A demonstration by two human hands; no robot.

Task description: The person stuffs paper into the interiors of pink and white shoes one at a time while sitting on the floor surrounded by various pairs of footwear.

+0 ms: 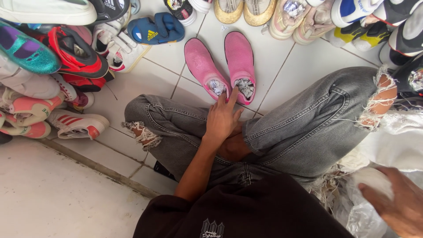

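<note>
Bottom right, half cut off, right hand (398,207) seemingly clutches crumpled paper (374,180).

We count two pink slip-on shoes (224,66) at 12 o'clock, one blue sandal (156,28) at 11, two gold shoes (244,11) up top, and one teal glitter shoe (26,50) at 10.

This is looking like a shoe seller's stall or stockroom: dozens of mixed shoes are lying in rows and heaps on a white tiled floor (291,66), a pink pair (222,64) is sitting stuffed with paper, and crumpled packing paper (348,194) is piling beside the seated person.
</note>
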